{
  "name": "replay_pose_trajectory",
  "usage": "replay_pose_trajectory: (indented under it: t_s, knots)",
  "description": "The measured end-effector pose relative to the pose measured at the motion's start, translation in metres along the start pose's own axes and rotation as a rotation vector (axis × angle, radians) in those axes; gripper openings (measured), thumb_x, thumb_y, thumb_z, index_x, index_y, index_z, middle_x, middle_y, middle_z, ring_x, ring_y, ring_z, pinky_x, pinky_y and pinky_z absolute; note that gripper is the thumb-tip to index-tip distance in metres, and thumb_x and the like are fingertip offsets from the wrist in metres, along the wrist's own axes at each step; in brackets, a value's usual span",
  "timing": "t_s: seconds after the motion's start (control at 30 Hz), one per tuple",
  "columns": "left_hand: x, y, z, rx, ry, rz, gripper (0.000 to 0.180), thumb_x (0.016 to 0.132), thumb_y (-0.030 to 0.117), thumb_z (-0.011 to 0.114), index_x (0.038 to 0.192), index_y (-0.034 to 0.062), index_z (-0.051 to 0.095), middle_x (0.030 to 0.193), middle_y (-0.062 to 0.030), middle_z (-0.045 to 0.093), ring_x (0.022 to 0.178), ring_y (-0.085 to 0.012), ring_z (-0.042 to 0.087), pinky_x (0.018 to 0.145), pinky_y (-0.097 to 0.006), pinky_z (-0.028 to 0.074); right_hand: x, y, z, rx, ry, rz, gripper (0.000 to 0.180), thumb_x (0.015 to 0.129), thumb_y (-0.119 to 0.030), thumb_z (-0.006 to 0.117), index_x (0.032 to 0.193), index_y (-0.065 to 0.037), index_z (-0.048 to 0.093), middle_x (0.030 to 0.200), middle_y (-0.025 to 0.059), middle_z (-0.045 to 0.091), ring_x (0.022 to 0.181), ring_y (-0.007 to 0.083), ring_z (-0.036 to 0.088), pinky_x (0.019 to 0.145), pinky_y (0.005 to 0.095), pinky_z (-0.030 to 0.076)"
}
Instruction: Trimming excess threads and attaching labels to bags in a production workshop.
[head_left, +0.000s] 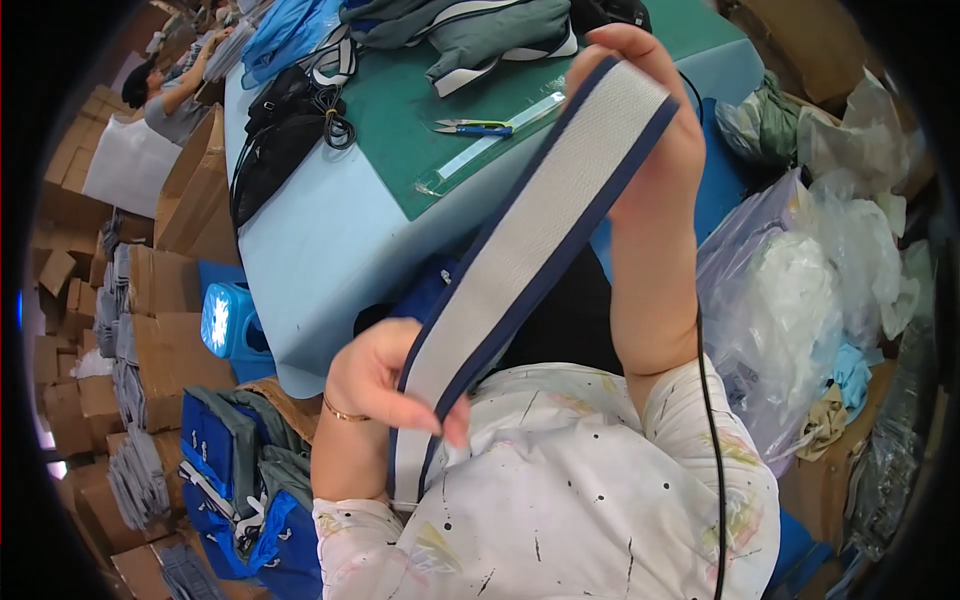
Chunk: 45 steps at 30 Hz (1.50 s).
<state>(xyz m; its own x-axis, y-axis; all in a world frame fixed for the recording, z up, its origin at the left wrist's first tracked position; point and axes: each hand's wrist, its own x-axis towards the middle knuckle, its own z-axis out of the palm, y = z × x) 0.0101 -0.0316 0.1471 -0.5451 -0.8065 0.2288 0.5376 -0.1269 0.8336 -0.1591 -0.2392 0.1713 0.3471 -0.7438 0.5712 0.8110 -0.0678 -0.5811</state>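
Pinching the lower end of the grey band with navy edges (520,255), the left hand (375,385) is closing on it; the right hand (650,150) is gripping its upper end, stretching it taut. Beyond that hand, snips (475,127) are lying unused, so cutting seems not yet begun.

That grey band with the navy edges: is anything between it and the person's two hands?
Nothing visible. The left hand pinches the grey band near its lower end, and the right hand grips its upper end, with fingers curled over the top. The band stretches directly between them.

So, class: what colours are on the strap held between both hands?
Grey strap with navy edges, head view.
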Motion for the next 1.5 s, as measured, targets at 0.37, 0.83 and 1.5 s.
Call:
replay_pose_trajectory:
  t_s: [0.37, 0.83, 1.5]
  knots:
    - [-0.126, -0.047, 0.039, -0.238, 0.045, -0.115, 0.025, 0.082, -0.01, 0.052, 0.106, -0.0172, 0.056, 0.096, -0.0271, 0.063, 0.089, -0.0347, 0.066, 0.08, -0.039, 0.053, 0.038, 0.022, -0.119, -0.248, 0.217, 0.029, 0.02, 0.086, -0.004, 0.062, 0.106, -0.003, 0.058, 0.083, 0.0023, 0.061, 0.074, 0.0095, 0.061, 0.064, 0.0223, 0.051]
    - [-0.138, -0.103, -0.002, -0.08, 0.429, -0.724, 0.032, 0.093, 0.011, 0.05, 0.12, -0.0063, 0.05, 0.087, -0.0049, 0.06, 0.08, -0.013, 0.059, 0.074, -0.026, 0.048, 0.012, -0.031, -0.092, -0.388, -0.191, -0.162, 0.035, 0.079, 0.006, 0.061, 0.113, -0.003, 0.056, 0.091, 0.0035, 0.055, 0.088, 0.0117, 0.057, 0.086, 0.0296, 0.051]
    - [-0.048, -0.107, 0.008, 0.599, 0.269, -0.772, 0.027, 0.094, 0.024, 0.049, 0.101, -0.0015, 0.057, 0.083, -0.0102, 0.063, 0.076, -0.0192, 0.06, 0.072, -0.031, 0.047, -0.076, -0.035, -0.195, -0.163, 0.227, 0.098, 0.038, 0.09, -0.034, 0.057, 0.111, -0.003, 0.056, 0.076, 0.0023, 0.041, 0.078, 0.0174, 0.047, 0.086, 0.0438, 0.047]
